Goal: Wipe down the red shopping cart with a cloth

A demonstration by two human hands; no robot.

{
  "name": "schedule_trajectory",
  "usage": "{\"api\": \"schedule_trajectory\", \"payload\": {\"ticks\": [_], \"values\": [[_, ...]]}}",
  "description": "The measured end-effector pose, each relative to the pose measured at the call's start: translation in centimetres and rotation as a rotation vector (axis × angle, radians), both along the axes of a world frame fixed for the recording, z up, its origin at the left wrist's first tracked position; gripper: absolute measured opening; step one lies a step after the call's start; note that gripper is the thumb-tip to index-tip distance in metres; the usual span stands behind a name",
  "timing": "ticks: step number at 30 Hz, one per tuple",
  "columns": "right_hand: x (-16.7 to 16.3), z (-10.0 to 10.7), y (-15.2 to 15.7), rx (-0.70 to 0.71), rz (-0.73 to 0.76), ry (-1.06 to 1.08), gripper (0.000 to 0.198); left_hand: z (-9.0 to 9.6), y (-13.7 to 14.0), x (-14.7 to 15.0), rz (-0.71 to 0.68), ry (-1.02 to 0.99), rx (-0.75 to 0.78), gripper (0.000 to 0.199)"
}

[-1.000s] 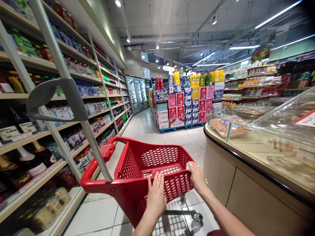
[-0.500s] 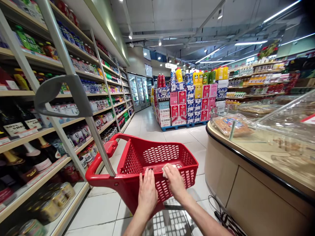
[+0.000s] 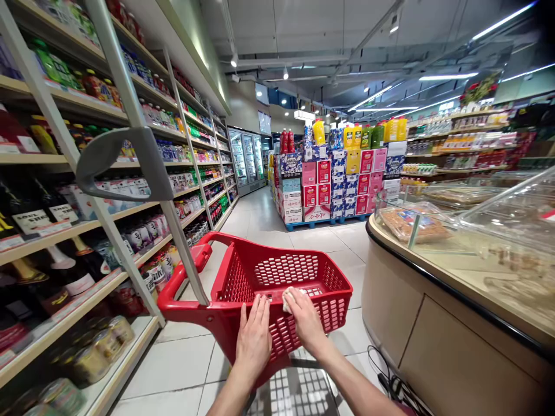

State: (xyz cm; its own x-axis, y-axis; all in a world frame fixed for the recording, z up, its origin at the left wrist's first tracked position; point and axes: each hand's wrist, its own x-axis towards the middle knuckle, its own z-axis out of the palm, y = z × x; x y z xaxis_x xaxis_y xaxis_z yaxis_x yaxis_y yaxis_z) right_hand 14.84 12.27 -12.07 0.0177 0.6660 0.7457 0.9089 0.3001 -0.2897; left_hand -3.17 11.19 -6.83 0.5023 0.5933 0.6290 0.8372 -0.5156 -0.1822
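Note:
In front of me stands a red plastic shopping cart [image 3: 277, 260] with perforated walls and a curved red push handle at its left end. My left hand [image 3: 254, 329] lies along the outside of its near wall, fingers stretched out and their tips at the rim. Crumpled in my right hand [image 3: 306, 318] is a white cloth or tissue [image 3: 288, 299], pressed against the near rim. The fingers hide part of it. A grey metal pole [image 3: 180, 242] with a dark grey plastic loop grip [image 3: 125, 162] rises beside the cart's handle end.
Shelves [image 3: 56, 231] of bottles and cans line the left side. A curved display counter [image 3: 399, 294] with packaged food stands close on the right, black cables [image 3: 392, 384] at its foot. Stacked drink cartons [image 3: 318, 190] stand ahead on the tiled floor [image 3: 173, 364].
My right hand with the white cloth has shifted slightly left along the rim. My left hand has also moved a little left. The view has turned slightly.

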Motion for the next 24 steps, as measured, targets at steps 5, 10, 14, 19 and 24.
{"api": "schedule_trajectory", "payload": {"ticks": [5, 10, 14, 19, 24], "values": [[4.5, 0.4, -0.1, -0.041, -0.186, 0.143, 0.045, 0.4, 0.0, -1.1, 0.039, -0.032, -0.017, 0.055], [-0.2, -0.1, 0.1, 0.011, -0.007, 0.031, 0.046, 0.2, 0.2, -1.3, 0.046, -0.050, -0.010, 0.054], [0.8, 0.6, 0.1, -0.022, -0.036, 0.047, 0.042, 0.5, 0.1, -1.7, 0.025, -0.029, -0.015, 0.056], [1.3, 1.4, 0.2, -0.146, -0.209, 0.158, 0.039, 0.2, -0.3, -1.6, 0.072, -0.035, -0.009, 0.058], [-2.5, 1.2, 0.4, -0.062, 0.060, 0.043, 0.043, 0.6, -0.1, -2.4, 0.044, -0.011, 0.023, 0.059]]}}
